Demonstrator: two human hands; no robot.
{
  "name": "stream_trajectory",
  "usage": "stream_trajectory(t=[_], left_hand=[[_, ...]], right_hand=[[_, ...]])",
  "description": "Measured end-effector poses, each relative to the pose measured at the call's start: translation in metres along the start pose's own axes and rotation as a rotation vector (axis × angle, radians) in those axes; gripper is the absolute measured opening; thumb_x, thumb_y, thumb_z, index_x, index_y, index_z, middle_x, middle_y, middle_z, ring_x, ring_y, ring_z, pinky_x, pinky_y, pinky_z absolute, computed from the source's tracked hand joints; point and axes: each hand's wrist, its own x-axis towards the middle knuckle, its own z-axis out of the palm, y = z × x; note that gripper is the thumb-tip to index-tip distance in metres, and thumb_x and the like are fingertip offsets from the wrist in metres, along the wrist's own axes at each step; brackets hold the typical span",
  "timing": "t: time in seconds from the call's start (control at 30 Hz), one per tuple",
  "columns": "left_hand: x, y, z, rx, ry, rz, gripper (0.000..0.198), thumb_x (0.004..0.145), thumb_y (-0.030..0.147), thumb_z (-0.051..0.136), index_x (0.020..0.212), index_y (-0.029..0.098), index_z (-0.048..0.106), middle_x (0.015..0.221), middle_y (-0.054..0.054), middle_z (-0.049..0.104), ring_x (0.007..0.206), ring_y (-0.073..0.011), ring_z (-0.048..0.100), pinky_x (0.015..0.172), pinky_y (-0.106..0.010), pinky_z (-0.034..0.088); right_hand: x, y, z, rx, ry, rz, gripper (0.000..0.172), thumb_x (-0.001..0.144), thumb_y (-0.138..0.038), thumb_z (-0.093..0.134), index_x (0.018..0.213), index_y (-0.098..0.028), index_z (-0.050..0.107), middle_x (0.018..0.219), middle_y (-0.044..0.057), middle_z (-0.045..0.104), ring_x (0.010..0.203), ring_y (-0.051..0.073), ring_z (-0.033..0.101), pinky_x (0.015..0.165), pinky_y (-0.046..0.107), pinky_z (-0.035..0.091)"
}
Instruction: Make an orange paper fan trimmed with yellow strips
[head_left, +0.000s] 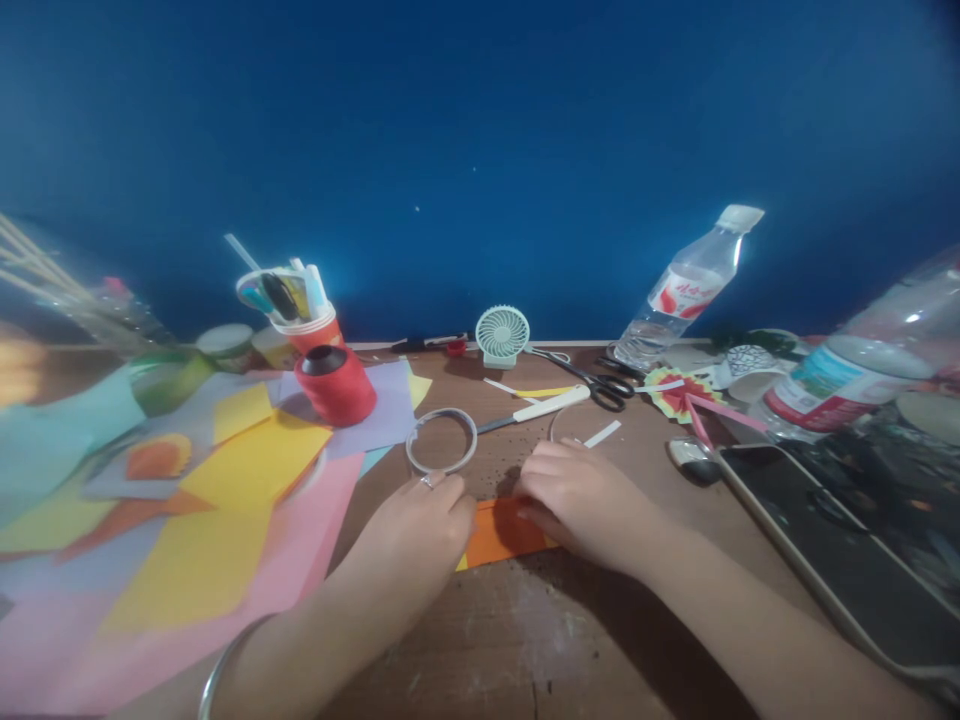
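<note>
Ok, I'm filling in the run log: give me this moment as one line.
left hand: on orange paper, grip unclear | right hand: on same paper, grip unclear | surface: wooden table | nearby: tape ring, scissors

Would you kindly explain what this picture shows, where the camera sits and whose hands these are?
There is no machine: a person works bare-handed, and one camera worn on the head looks down at the table. The left hand and right hand both rest on an orange paper; whether they pinch it is hidden. Around them lie coloured sheets, a tape ring, a red spool, scissors, a small fan and a bottle.
</note>
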Motion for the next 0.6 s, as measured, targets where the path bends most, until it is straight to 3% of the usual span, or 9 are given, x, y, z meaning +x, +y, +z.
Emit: stream_trajectory(t=[0.2, 0.4, 0.6], left_hand=[[0.001, -0.001, -0.002, -0.033, 0.024, 0.008, 0.022, 0.085, 0.012, 0.038, 0.079, 0.016, 0.059, 0.075, -0.006, 0.054, 0.073, -0.0223, 0.051, 0.066, -0.037, 0.043], [0.004, -0.003, -0.012, -0.309, -0.026, -0.133, 0.012, 0.083, 0.017, 0.046, 0.085, 0.015, 0.058, 0.084, -0.005, 0.055, 0.078, -0.0206, 0.053, 0.070, -0.036, 0.043], [0.006, -0.006, -0.008, -0.525, 0.003, -0.201, 0.008, 0.079, 0.016, 0.047, 0.083, 0.018, 0.054, 0.086, -0.003, 0.054, 0.082, -0.0205, 0.051, 0.073, -0.037, 0.042]], right_hand=[[0.000, 0.001, 0.003, 0.104, 0.008, 0.033, 0.001, 0.076, -0.018, 0.056, 0.075, -0.017, 0.056, 0.073, 0.002, 0.058, 0.076, 0.017, 0.047, 0.063, 0.028, 0.032], [0.002, 0.001, 0.006, 0.232, 0.011, 0.071, 0.009, 0.068, -0.011, 0.057, 0.072, -0.017, 0.052, 0.073, 0.001, 0.055, 0.072, 0.016, 0.046, 0.060, 0.025, 0.032], [0.003, 0.003, 0.013, 0.338, 0.057, 0.071, 0.014, 0.066, -0.005, 0.055, 0.069, -0.018, 0.050, 0.070, -0.001, 0.053, 0.072, 0.014, 0.045, 0.063, 0.024, 0.033]])
